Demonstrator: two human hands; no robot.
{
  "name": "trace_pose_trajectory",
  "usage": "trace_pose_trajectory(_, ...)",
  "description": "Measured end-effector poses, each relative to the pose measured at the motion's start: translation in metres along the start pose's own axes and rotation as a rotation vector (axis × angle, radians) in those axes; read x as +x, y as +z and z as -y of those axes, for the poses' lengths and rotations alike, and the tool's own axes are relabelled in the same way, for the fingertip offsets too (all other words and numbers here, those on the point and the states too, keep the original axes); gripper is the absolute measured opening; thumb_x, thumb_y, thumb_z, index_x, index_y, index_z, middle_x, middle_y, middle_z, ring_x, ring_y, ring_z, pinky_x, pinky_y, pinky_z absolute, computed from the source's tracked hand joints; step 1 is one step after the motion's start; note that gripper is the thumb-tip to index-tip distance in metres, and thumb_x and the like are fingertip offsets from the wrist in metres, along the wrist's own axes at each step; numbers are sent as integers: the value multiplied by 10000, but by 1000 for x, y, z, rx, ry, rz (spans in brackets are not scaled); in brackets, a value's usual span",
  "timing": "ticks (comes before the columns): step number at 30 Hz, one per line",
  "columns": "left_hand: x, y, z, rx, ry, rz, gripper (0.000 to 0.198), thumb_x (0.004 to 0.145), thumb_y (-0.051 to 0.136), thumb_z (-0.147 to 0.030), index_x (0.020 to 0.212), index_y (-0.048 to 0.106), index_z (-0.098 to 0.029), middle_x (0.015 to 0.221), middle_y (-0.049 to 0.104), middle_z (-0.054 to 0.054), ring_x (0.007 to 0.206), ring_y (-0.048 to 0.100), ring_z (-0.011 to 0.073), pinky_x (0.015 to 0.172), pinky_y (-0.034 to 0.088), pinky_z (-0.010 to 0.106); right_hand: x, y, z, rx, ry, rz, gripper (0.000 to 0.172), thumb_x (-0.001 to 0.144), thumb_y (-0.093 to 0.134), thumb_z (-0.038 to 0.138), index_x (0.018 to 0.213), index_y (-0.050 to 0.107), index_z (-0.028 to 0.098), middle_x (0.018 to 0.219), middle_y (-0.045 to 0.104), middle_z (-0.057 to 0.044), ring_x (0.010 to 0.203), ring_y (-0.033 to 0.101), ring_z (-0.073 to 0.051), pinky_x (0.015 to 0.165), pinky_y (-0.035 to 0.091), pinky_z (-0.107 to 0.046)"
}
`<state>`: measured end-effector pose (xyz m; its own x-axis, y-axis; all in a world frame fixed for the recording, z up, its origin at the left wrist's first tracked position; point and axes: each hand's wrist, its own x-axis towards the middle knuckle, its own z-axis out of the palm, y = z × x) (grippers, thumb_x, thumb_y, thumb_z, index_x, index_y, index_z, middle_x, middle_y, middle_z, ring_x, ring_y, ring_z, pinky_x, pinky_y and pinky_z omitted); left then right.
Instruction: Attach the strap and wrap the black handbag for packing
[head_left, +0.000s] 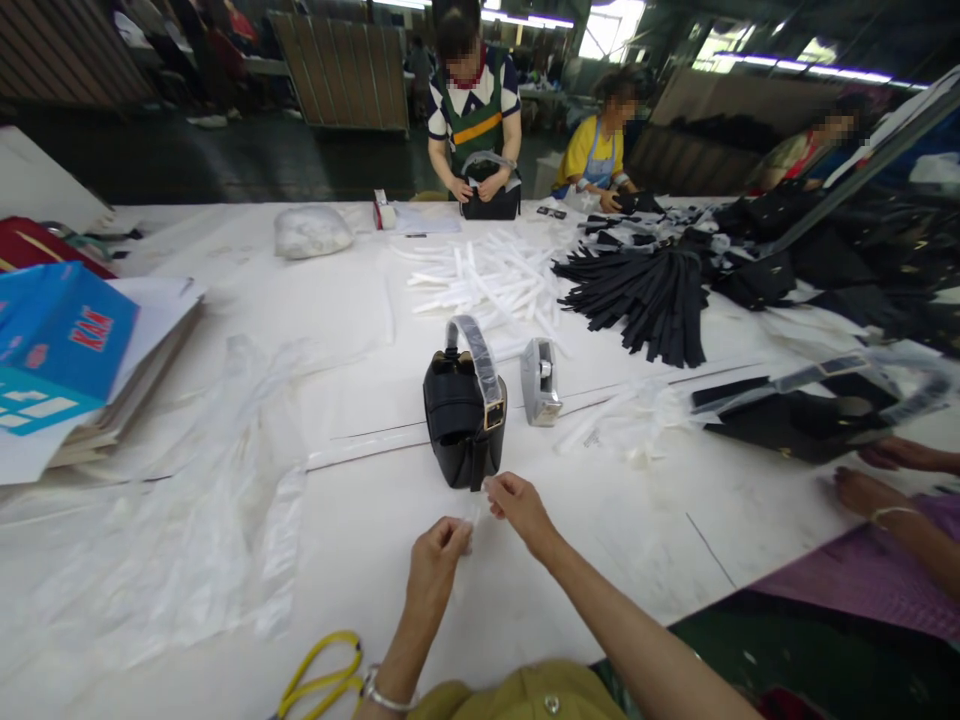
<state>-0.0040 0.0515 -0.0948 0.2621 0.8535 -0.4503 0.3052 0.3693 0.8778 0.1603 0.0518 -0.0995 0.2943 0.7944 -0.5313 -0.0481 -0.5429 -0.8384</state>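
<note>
A small black handbag (pixel 457 415) stands upright on the white table, its handle (pixel 478 355) wrapped in clear plastic and a gold buckle on the near side. Just in front of the bag, my left hand (pixel 442 550) pinches one part of a thin clear strip (pixel 478 515). Fingers closed, my right hand (pixel 514 505) pinches the strip's other part, close to the end of the bag's dark strap. A grey tape dispenser (pixel 541 385) sits to the right of the bag.
Yellow-handled scissors (pixel 322 675) lie at the front left. Clear plastic sheets (pixel 187 530) and a blue box (pixel 67 340) are on the left. White strips (pixel 487 275) and black straps (pixel 652 300) lie behind. Another person's hands (pixel 870 490) are at the right beside a black bag (pixel 795 415).
</note>
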Motion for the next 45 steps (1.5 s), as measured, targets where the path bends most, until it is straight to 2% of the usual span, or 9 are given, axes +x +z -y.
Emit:
trace_pose_trajectory(3,0,-8,3,-12,-12,-48,330,747,584,-517,658,642,-204,624,629,-6,680,559,200,686,407,303,17,7,0,-11,24,-17,330,564,756,453,706,594,203,644,577,35,602,498,-117,566,385,-256)
trace_pose_trajectory(6,-2,-15,5,9,6,-87,293,754,592,-486,691,672,-211,654,650,-6,696,574,200,685,422,301,19,14,1,-2,48,40,327,560,761,439,644,558,197,576,546,50,550,466,-101,537,372,-249)
trace_pose_trajectory(9,-4,-21,8,57,81,-114,244,762,604,-449,730,702,-227,730,695,10,743,606,210,720,455,312,6,15,5,21,51,133,362,581,756,472,626,531,193,536,558,47,513,482,-98,520,390,-249)
trace_pose_trajectory(13,-6,-26,19,83,233,-141,195,762,634,-413,765,723,-239,811,737,41,794,658,225,781,502,329,-19,4,17,226,104,248,432,583,791,519,717,560,179,564,603,33,505,542,-110,561,474,-283)
trace_pose_trajectory(18,-11,-26,26,84,314,-97,157,784,643,-381,794,731,-251,818,747,50,786,678,226,768,540,332,-36,-1,39,406,145,251,428,574,837,471,751,584,176,631,630,16,565,577,-121,606,503,-295)
trace_pose_trajectory(23,-17,-26,18,42,294,-22,151,804,635,-372,805,730,-254,846,744,48,804,675,215,757,541,312,-37,4,47,280,44,271,350,620,816,441,742,634,168,676,671,-2,616,581,-119,653,466,-270)
trace_pose_trajectory(31,-18,-25,19,22,298,63,184,813,630,-396,821,748,-255,878,747,52,826,672,212,775,539,308,-36,1,42,259,66,294,396,588,822,478,764,650,167,684,689,-7,598,600,-125,638,486,-280)
trace_pose_trajectory(39,-20,-27,18,10,271,77,214,801,632,-424,829,751,-249,895,750,65,838,671,228,797,547,338,-34,-2,38,250,80,282,402,579,824,479,749,637,166,662,681,-5,569,601,-123,617,496,-282)
trace_pose_trajectory(45,-20,-26,15,-19,253,68,209,792,640,-417,810,747,-238,866,740,57,812,655,214,785,527,319,-33,-1,34,233,74,293,364,583,828,448,738,650,171,683,689,0,585,594,-117,625,482,-274)
